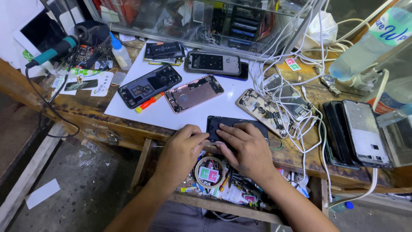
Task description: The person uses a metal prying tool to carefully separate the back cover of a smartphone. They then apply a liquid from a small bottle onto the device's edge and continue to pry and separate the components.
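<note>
Now | both hands' grip [182,148] [244,148] pressing dark phone [223,122] (beneath fingertips) | white mat [128,107]

White mat [171,112] on wooden surface [86,112]. At 11 o'clock: black phone back [149,86] w/ red-yellow tool [148,103] beside it; pink-gold phone shell [194,93] next to it. At 12: grey phone frame [213,63]. At 2: stripped chassis [264,111] under tangle of white cables [296,86]. At 3: stack of phone frames [358,133]. Open drawer [214,182] at 6 w/ tape roll [209,173]. Teal-handled tool [51,53] at 10.
</note>
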